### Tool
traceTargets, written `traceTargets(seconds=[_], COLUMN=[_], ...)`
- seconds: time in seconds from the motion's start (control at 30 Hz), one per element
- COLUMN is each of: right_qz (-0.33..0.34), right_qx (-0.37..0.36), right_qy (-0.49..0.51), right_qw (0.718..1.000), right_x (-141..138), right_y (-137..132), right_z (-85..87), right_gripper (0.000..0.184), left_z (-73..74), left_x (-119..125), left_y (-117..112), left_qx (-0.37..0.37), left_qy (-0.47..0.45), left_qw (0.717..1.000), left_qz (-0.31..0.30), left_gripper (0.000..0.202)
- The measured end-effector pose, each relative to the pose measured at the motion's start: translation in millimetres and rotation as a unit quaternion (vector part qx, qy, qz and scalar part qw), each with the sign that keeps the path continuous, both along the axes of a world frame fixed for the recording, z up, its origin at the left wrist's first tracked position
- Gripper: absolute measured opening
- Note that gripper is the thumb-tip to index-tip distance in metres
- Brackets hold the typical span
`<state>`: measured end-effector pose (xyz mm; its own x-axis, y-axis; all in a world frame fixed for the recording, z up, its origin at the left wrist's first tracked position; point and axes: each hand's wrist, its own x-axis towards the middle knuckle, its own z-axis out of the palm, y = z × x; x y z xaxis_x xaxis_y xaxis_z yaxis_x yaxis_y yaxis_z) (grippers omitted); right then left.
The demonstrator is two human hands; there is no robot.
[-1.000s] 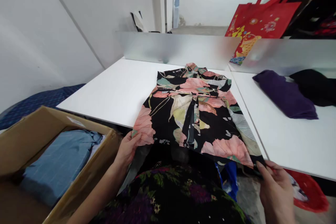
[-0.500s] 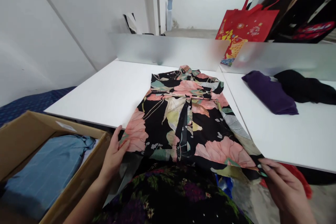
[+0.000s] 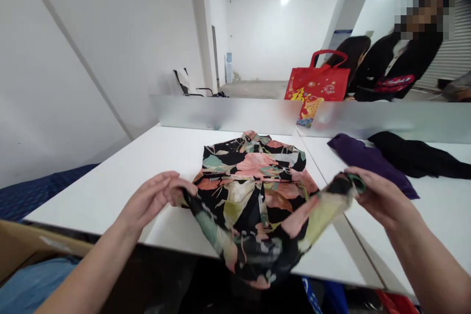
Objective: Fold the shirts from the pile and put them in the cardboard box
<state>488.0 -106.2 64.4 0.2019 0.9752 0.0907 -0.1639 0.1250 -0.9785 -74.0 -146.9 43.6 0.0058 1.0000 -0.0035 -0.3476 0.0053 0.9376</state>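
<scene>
A black floral garment [image 3: 253, 176] with pink and green flowers lies on the white table [image 3: 140, 176], its collar end towards the far partition. My left hand [image 3: 152, 198] pinches the garment's lower left corner. My right hand [image 3: 375, 196] pinches the lower right corner. Both corners are lifted above the table, and the hem sags in a loop between them over the table's near edge.
A purple cloth [image 3: 368, 159] and a black cloth [image 3: 415, 157] lie on the adjoining table to the right. A red tote bag [image 3: 316, 86] stands behind the frosted partition [image 3: 228, 113], with a person in black [image 3: 401, 66] beyond. A cardboard box [image 3: 22, 250] holding blue fabric [image 3: 25, 289] sits at lower left.
Both hands have raised the garment's bottom corners from below the table edge to above the table, carrying the hem up and forward. The camera has tilted upwards.
</scene>
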Motion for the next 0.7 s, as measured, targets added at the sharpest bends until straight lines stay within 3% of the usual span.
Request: traceTargets(seconds=[0.07, 0.13, 0.23, 0.3, 0.4, 0.47, 0.57, 0.7], right_qz=[0.039, 0.05, 0.012, -0.009, -0.028, -0.033, -0.04, -0.093], right_qx=[0.024, 0.014, -0.053, -0.102, -0.117, -0.102, -0.087, -0.047], right_qy=[0.038, 0.071, 0.094, 0.091, 0.084, 0.082, 0.074, 0.074], right_qw=[0.998, 0.996, 0.994, 0.991, 0.989, 0.991, 0.993, 0.992], right_x=[-3, -7, -12, -14, -14, -11, -6, -1], right_y=[65, 126, 195, 221, 237, 240, 241, 241], right_z=[8.8, 5.1, -22.4, -47.9, -80.3, -92.2, -98.3, -99.3], right_gripper=[0.023, 0.019, 0.017, 0.013, 0.007, 0.017, 0.033, 0.051], left_z=[12.1, 13.3, -5.7, -27.2, -58.6, -72.4, -80.8, -80.3], left_x=[-7, -10, -6, 1, 12, 15, 12, 5], left_y=[66, 133, 214, 247, 271, 276, 278, 281], left_qx=[0.024, 0.009, -0.052, -0.097, -0.112, -0.099, -0.074, -0.026], left_qy=[-0.027, -0.051, -0.029, 0.008, 0.038, 0.046, 0.061, 0.098], left_qw=[0.999, 0.998, 0.997, 0.993, 0.99, 0.991, 0.991, 0.983], left_qz=[0.027, 0.027, 0.053, 0.069, 0.077, 0.08, 0.091, 0.155], left_gripper=[0.026, 0.018, 0.01, 0.012, 0.015, 0.022, 0.041, 0.07])
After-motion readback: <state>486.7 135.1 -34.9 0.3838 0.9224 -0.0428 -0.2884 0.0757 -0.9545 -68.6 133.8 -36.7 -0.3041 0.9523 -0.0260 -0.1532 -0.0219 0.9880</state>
